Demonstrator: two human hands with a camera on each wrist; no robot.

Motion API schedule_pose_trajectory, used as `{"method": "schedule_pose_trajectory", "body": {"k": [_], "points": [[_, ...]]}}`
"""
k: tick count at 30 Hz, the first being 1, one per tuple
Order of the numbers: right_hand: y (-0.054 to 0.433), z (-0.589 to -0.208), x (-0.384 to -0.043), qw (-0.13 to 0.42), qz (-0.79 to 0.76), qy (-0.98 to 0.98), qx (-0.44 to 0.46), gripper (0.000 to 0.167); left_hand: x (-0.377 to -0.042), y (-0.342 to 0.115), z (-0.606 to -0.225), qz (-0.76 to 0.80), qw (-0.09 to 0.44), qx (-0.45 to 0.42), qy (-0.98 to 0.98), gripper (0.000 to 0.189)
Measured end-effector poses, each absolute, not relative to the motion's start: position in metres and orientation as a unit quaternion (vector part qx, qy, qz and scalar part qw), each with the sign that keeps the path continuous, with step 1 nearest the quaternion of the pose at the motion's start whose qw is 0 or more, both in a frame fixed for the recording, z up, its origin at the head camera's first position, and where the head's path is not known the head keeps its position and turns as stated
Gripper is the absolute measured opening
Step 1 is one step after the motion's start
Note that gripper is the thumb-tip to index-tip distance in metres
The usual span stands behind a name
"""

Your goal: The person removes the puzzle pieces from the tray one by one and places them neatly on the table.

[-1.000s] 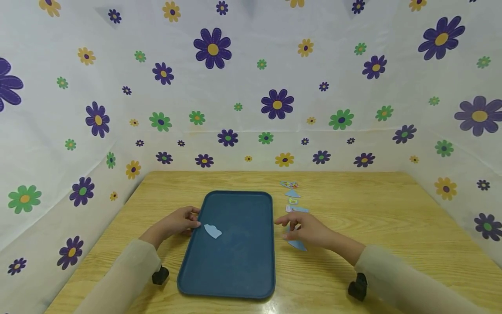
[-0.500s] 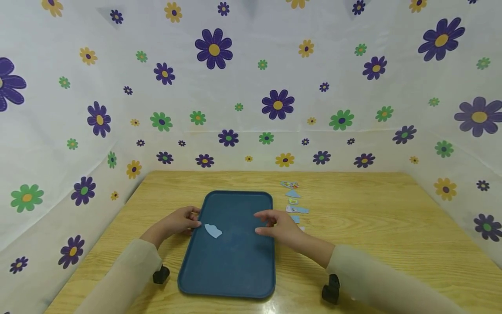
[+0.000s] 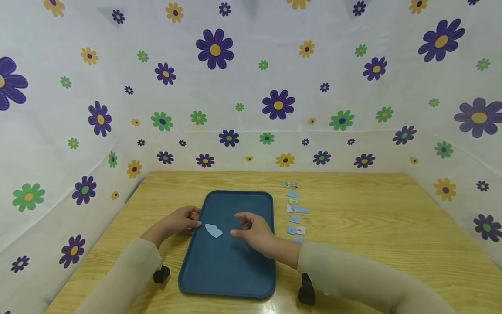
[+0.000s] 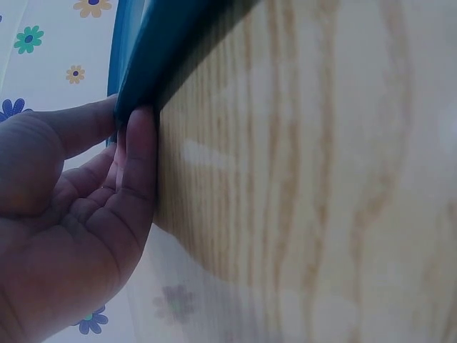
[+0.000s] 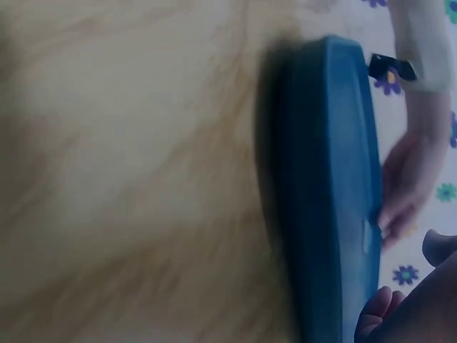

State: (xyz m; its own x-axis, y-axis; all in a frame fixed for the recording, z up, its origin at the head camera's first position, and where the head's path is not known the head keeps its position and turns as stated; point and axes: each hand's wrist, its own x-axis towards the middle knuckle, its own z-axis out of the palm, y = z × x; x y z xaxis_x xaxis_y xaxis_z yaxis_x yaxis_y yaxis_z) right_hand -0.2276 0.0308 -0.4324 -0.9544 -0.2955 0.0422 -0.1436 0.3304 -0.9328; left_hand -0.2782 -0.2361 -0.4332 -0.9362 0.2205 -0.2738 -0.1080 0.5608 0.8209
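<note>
A dark blue tray (image 3: 231, 279) lies on the wooden table with a flat light-blue piece (image 3: 213, 230) on its left part. At the tray's left rim, my left hand (image 3: 181, 220) pinches the edge. The left wrist view shows that thumb on the rim (image 4: 136, 71) and the curled fingers (image 4: 139, 157) against its outer side. Over the middle of the tray is my right hand (image 3: 256, 233), just right of the light-blue piece. Its thumb and forefinger are spread apart with nothing between them.
Right of the tray runs a column of several small flat pieces: a patterned one (image 3: 290, 185) at the far end, a light-blue triangle (image 3: 293, 194), and a blue-and-white one (image 3: 296, 230) nearer, partly above my right sleeve (image 3: 345, 266). Flower-printed white cloth (image 3: 251, 78) walls the table.
My right hand has moved left from beside the flat pieces to over the tray, uncovering pieces in the column. The left hand and the light-blue piece on the tray stay in place.
</note>
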Motion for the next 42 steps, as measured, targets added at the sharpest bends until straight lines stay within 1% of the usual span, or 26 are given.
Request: {"method": "schedule_pose_trajectory", "body": {"k": [5, 9, 15, 22, 31, 42], "points": [[0.012, -0.435, -0.224, 0.075, -0.546, 0.825, -0.128, 0.046, -0.277, -0.235, -0.433, 0.471, 0.176, 0.033, 0.864, 0.044], [0.001, -0.430, -0.223, 0.085, -0.538, 0.829, -0.129, 0.048, -0.277, -0.234, -0.432, 0.471, 0.177, 0.036, 0.864, 0.045], [-0.010, -0.425, -0.228, 0.098, -0.527, 0.835, -0.121, 0.049, -0.278, -0.236, -0.431, 0.473, 0.182, 0.041, 0.861, 0.045], [-0.022, -0.424, -0.236, 0.090, -0.488, 0.859, -0.128, 0.051, -0.278, -0.238, -0.432, 0.473, 0.183, 0.041, 0.861, 0.045], [-0.037, -0.430, -0.247, 0.092, -0.409, 0.898, -0.137, 0.051, -0.278, -0.238, -0.433, 0.473, 0.183, 0.040, 0.861, 0.045], [-0.044, -0.433, -0.249, 0.080, -0.351, 0.923, -0.139, 0.052, -0.277, -0.236, -0.430, 0.476, 0.182, 0.043, 0.859, 0.045]]}}
